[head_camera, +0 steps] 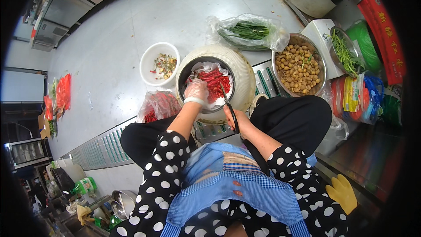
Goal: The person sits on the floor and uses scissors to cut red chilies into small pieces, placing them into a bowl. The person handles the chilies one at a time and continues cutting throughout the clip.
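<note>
My left hand [196, 91], in a clear plastic glove, reaches into a dark round pot [181, 84] lined with a white plastic bag; its fingers are among red chilies, and whether they hold one cannot be told. Whole red chilies [211, 76] lie beside cut chili pieces [217, 89] in the pot. My bare right hand [237, 120] grips black-handled scissors [234, 114], whose blades point over the cut pieces. The pot rests on an upturned cream woven-textured basket [244, 79].
A white bowl [144, 69] of chili stems and a bag of red chilies [161, 103] stand left. Bagged green stalks [246, 31] lie beyond the pot. A metal bowl [324, 72] of small potatoes stands right. A metal drain grate [105, 146] crosses the floor.
</note>
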`<state>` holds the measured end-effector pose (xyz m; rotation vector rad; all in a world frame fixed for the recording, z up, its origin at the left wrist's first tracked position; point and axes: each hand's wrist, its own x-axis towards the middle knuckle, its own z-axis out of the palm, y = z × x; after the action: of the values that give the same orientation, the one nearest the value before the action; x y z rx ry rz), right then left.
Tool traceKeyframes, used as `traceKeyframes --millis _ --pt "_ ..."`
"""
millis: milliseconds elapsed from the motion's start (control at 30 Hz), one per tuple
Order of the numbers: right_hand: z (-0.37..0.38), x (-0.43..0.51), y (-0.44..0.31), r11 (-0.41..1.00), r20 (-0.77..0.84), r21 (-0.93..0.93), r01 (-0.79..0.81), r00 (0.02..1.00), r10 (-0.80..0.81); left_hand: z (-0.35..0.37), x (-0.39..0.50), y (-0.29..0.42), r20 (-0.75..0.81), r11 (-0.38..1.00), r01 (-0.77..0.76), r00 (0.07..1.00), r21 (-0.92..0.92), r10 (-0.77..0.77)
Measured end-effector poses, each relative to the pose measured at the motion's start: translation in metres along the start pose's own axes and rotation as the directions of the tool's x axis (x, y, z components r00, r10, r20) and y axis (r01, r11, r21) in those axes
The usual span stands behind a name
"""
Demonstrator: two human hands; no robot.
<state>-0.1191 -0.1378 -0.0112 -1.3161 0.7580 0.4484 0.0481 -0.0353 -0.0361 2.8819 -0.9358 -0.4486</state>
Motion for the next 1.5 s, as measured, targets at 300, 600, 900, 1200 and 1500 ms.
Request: traceKeyframes --millis 300,600,900,1200,1500 --pt "0.002 0.007 0.004 0.999 0.047 -0.046 0.000 0.999 0.002 -0.027 -0.044 -0.008 0.071 0.796 0.093 0.995 -0.598 -0.063" --pt "-0.005 0.002 -0.003 0.998 0.065 -0.020 -0.060 0.996 0.061 -0.016 -0.059 0.000 0.006 0.809 -0.102 0.992 -0.578 0.129" --pt "-0.001 0.001 0.000 0.998 0.038 -0.023 -0.050 0.998 0.051 -0.019 -0.057 -0.005 0.016 0.780 -0.036 0.998 -0.625 0.059" --pt "-0.006 -0.001 -0.001 0.996 0.045 -0.067 -0.052 0.998 0.055 -0.002 -0.051 -0.008 0.039 0.773 0.006 0.999 -0.635 0.024" --pt "-0.001 0.002 0.004 0.991 0.047 -0.081 -0.104 0.993 0.108 0.003 -0.050 -0.007 0.072 0.774 -0.026 0.993 -0.633 0.092"
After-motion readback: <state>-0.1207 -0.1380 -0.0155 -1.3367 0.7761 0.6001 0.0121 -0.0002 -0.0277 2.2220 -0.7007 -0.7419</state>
